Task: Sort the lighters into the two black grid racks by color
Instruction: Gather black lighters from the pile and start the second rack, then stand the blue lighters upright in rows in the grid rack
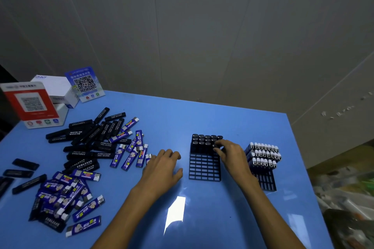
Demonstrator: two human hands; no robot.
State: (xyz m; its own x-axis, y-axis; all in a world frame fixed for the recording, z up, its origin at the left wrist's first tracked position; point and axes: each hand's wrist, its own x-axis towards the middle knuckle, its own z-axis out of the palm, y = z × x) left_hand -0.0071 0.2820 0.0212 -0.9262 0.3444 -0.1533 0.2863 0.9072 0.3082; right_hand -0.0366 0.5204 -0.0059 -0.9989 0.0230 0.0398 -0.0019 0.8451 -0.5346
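On the far left of the glossy blue bench (202,119) I see a red-and-white QR code stand (30,103), a white cardboard box (55,87) and a blue QR code placard (85,84). In front of them lies a loose heap of black lighters with white lettering (89,137), and nearer me a heap of blue printed lighters with white caps (66,194), with more blue ones scattered toward the middle. My left hand (162,170) lies palm down on the bench just beside those scattered blue lighters, its fingers (170,153) loosely spread and grasping nothing that I can see. Next comes the black plastic grid rack in the middle (204,168), its far rows filled with upright black lighters. My right hand (230,153) reaches over that rack, fingertips pinching the top of one black lighter in the third row. Furthest right stands the second black grid rack (267,182), its far rows holding upright blue lighters with white caps.
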